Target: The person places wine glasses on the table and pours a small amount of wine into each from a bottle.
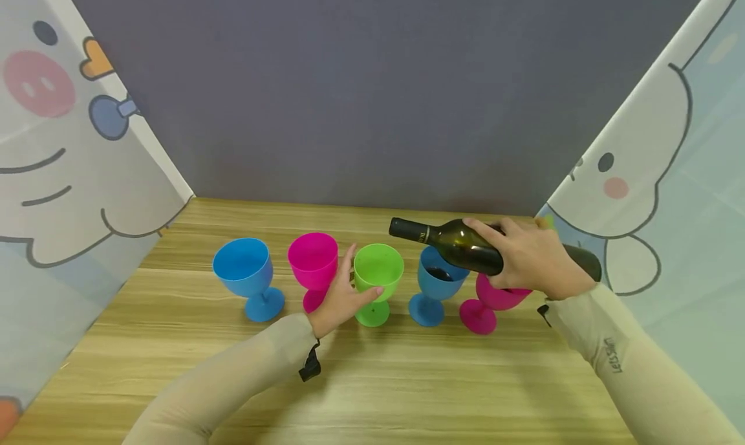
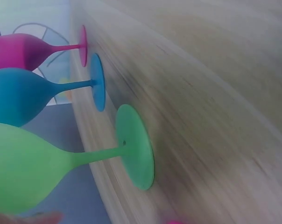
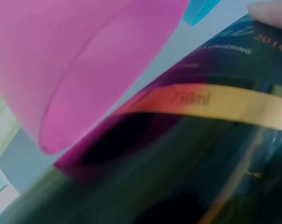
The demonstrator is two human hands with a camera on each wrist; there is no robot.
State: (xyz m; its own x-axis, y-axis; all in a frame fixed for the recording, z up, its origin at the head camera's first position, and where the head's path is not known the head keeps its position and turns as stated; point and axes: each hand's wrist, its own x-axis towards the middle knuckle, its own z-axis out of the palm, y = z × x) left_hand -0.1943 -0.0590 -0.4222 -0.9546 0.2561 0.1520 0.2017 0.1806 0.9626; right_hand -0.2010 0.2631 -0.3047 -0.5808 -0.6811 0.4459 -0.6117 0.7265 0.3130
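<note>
My right hand (image 1: 526, 254) grips a dark green wine bottle (image 1: 465, 246) by its body, nearly level, its neck pointing left. The bottle mouth is above and behind the green goblet (image 1: 378, 270). My left hand (image 1: 339, 296) is spread at that goblet's left side, thumb across the front of its bowl and fingers straight. Under the bottle stands a blue goblet (image 1: 427, 306) with dark liquid inside. A pink goblet (image 1: 478, 315) beside it is partly hidden by the right hand. In the right wrist view, the bottle's label (image 3: 197, 99) reads 750ml, close to a pink bowl (image 3: 108, 65).
Left of the green goblet stand another pink goblet (image 1: 313, 260) and another blue goblet (image 1: 243, 267), in the same row. The wood-grain table (image 1: 407, 387) meets a grey back panel (image 1: 372, 96). Cartoon-printed side panels (image 1: 52, 173) flank it.
</note>
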